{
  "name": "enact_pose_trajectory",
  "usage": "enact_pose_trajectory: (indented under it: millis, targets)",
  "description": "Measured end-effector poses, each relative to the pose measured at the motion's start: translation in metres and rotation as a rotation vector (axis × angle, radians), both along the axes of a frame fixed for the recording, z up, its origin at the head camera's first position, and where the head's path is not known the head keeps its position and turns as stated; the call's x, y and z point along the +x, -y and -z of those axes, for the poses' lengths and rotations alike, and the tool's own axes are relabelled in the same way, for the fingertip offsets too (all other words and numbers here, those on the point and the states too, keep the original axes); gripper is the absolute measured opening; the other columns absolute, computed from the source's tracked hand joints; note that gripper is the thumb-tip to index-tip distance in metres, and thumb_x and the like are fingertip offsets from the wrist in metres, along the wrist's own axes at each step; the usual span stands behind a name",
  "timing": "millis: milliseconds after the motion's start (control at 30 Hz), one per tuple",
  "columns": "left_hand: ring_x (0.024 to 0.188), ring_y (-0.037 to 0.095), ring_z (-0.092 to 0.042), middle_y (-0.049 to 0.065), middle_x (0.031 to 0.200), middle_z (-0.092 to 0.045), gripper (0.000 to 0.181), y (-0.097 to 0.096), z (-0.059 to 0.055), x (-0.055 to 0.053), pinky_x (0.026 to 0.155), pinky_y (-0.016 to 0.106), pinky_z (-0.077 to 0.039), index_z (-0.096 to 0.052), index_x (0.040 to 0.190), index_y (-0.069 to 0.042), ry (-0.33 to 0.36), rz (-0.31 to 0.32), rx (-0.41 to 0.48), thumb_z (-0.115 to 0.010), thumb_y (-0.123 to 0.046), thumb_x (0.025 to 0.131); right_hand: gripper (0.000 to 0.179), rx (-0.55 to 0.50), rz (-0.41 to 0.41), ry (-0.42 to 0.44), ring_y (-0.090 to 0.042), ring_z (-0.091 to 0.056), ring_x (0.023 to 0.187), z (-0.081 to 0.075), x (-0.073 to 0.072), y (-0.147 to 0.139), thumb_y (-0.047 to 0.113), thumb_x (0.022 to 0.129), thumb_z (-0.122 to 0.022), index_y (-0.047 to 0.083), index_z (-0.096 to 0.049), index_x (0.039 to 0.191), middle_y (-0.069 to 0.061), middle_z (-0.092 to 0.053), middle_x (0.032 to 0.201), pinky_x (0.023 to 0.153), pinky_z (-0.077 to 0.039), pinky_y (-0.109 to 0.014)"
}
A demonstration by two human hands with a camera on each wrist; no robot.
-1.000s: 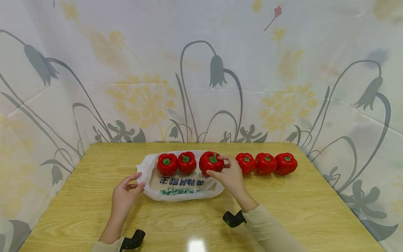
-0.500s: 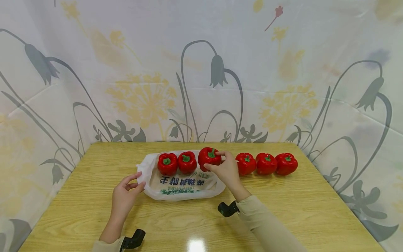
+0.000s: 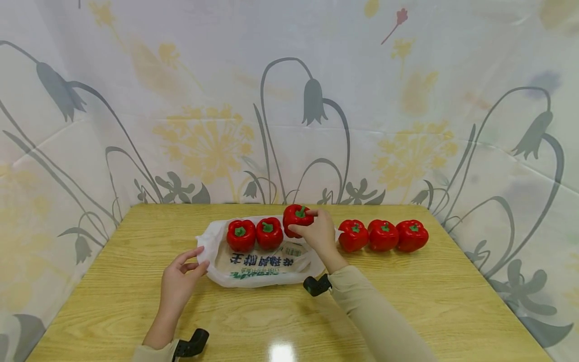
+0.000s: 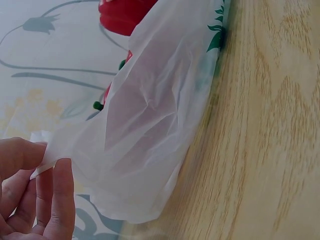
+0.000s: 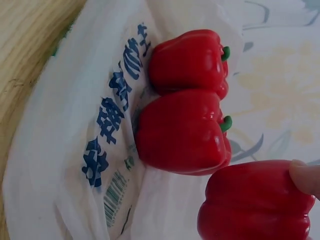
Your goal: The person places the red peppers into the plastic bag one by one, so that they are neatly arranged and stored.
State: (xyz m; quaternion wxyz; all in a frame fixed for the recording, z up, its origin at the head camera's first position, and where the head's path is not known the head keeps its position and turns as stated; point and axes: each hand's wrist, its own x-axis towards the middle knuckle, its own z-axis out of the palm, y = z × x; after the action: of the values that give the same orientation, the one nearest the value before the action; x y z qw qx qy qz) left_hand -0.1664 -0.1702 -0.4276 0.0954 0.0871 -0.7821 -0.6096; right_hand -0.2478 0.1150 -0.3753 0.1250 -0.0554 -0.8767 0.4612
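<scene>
A white plastic bag (image 3: 258,279) with dark blue lettering lies spread on the table, its rim standing up. My left hand (image 3: 178,281) pinches the bag's left edge between thumb and fingers; the left wrist view shows the thin film (image 4: 145,115) drawn toward that hand. Two red bell peppers, a left one (image 3: 240,235) and a right one (image 3: 269,233), stand side by side in the bag. Just right of them, my right hand (image 3: 320,234) grips another red bell pepper (image 3: 296,220) over the bag's back part. In the right wrist view that held bell pepper (image 5: 255,202) is close beside the pair.
Several more red bell peppers (image 3: 383,235) sit in a row on the wooden table (image 3: 407,301), right of the bag. A patterned cloth backdrop (image 3: 289,100) rises behind the table's back edge.
My right hand has carried its bell pepper away from me and slightly left, toward the bag's back side. The left hand keeps its pinch on the bag without moving.
</scene>
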Motion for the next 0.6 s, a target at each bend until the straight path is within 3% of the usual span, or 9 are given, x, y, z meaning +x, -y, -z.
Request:
enact_pose_trajectory:
  millis: [300, 600]
  targets:
    - [0.077, -0.002, -0.057, 0.012, 0.118, -0.054, 0.037, 0.0, -0.001, -0.001, 0.052, 0.018, -0.044, -0.06, 0.122, -0.004, 0.008, -0.001, 0.001, -0.067, -0.008, 0.086, 0.052, -0.009, 0.009, -0.017, -0.033, -0.051, 0.106, 0.005, -0.012, 0.007, 0.02, 0.069, -0.083, -0.002, -0.056, 0.108, -0.017, -0.053, 0.115, 0.088, -0.047, -0.045]
    - [0.077, -0.002, -0.057, 0.01, 0.121, -0.054, 0.037, 0.001, 0.001, -0.002, 0.053, 0.018, -0.045, -0.06, 0.121, -0.004, -0.004, -0.005, 0.0, -0.068, -0.007, 0.085, 0.052, 0.047, -0.03, 0.048, -0.033, -0.05, 0.105, 0.023, -0.021, 0.006, 0.016, 0.067, -0.085, -0.002, -0.054, 0.105, -0.017, -0.051, 0.112, 0.092, -0.044, -0.043]
